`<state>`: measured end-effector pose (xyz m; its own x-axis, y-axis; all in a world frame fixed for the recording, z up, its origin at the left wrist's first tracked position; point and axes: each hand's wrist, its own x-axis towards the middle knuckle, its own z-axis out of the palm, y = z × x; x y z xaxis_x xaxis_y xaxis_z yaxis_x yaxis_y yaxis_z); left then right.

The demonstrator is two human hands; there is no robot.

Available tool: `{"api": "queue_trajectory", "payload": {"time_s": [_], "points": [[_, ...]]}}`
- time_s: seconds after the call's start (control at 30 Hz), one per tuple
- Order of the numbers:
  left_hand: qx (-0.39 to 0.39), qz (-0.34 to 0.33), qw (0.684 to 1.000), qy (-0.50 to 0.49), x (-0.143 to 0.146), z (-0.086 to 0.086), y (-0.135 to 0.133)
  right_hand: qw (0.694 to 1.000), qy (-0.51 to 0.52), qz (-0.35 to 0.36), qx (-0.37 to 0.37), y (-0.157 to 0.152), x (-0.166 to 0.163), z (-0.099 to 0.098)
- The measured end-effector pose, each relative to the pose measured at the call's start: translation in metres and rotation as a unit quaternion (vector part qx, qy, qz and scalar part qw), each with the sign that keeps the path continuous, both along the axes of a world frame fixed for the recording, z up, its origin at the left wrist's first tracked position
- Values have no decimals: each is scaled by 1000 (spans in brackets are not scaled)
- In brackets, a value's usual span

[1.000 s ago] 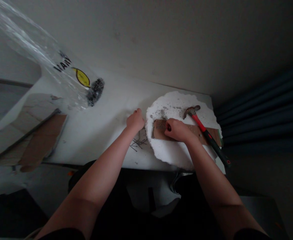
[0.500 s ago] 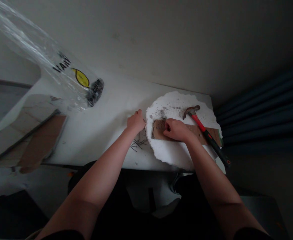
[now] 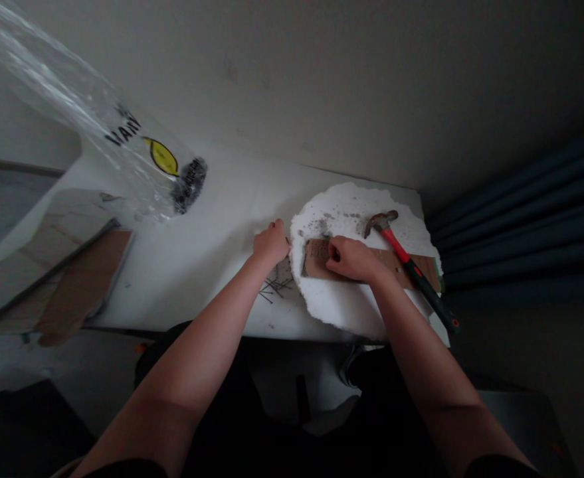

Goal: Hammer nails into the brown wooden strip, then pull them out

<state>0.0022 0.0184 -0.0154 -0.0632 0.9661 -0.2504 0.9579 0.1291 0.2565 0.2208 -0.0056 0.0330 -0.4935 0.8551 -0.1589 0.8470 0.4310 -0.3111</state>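
My left hand [image 3: 270, 243] is over the white table just left of a ragged-edged white foam slab [image 3: 344, 312]. Its fingers are curled closed, and what they hold, if anything, is hidden. Several loose nails [image 3: 274, 288] lie below that hand. My right hand [image 3: 350, 257] rests at a brown wooden board [image 3: 316, 260] on the slab, fingers pinched together; nothing in them can be made out. Small dark marks dot the board's left end. A claw hammer [image 3: 411, 269] with a red and black handle lies across the board's right part, its head toward the wall.
A clear plastic wrap roll [image 3: 142, 149] with a yellow lemon print reaches in from the upper left. Brown and marbled panels [image 3: 85, 285] stand at the table's left end. Dark blue curtains [image 3: 521, 219] hang on the right. The wall borders the table's far side.
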Motion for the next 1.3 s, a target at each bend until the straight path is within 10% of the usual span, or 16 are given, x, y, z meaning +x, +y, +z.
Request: {"api": "queue_trajectory", "payload": {"time_s": [1.3], "points": [[-12, -12, 1000, -2, -1, 3, 0, 992, 122, -13, 29, -16, -6, 14]]}}
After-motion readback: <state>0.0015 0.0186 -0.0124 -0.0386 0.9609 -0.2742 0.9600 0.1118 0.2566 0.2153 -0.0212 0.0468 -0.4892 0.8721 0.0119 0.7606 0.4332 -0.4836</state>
